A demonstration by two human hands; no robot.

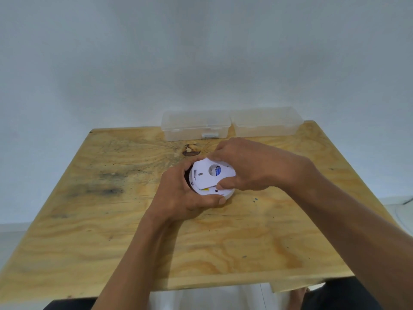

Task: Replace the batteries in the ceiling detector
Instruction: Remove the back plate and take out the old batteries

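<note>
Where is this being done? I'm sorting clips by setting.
Probably a plain room at home: a stained plywood table against a bare white wall, with two clear plastic boxes at the back.

One head-worn wide-angle view here, looking forward and down from above the near edge of the desk (89,253), close over both forearms, taking in the whole desktop up to the white wall (201,52) behind
</note>
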